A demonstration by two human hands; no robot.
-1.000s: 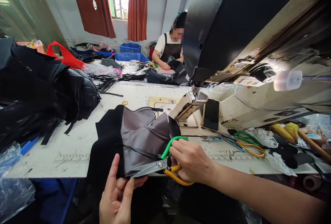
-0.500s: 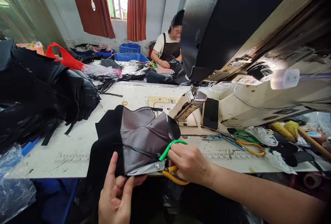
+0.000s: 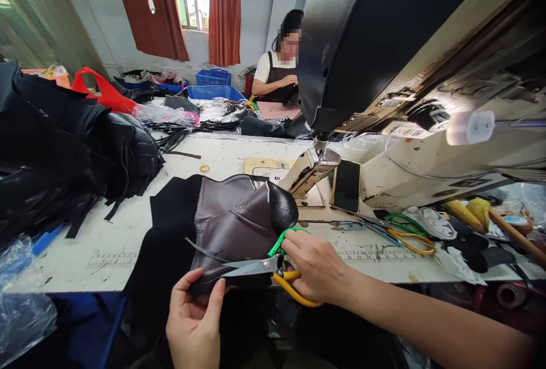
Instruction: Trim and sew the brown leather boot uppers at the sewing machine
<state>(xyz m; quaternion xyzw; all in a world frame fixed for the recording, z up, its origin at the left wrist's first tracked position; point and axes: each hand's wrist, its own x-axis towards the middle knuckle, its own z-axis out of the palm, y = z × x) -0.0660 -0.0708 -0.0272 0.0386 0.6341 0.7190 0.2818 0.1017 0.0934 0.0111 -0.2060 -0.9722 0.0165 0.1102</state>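
My right hand (image 3: 313, 266) grips a pair of scissors (image 3: 251, 267) with one green and one yellow handle. Their blades point left and lie over the near edge of a dark leather piece (image 3: 232, 210), parted slightly. This piece has a brown-grey panel and a black fabric part (image 3: 166, 244) that hangs over the table's front edge. My left hand (image 3: 196, 306) pinches the piece's near edge between thumb and fingers, close to the blade tips. A thin black strip (image 3: 205, 249) lies across the panel, its left end sticking up.
A sewing machine post (image 3: 309, 173) stands just behind the leather, its head above. A phone (image 3: 346, 186) leans at its right, near more scissors (image 3: 412, 241). Stacked black pieces (image 3: 55, 153) fill the left. A co-worker (image 3: 277, 76) sits across the table (image 3: 106, 272).
The scissors have shifted slightly right and their blades have parted. My left fingers, one raised before, now close on the piece's edge. The black strip's left end has lifted. The co-worker's arm has risen.
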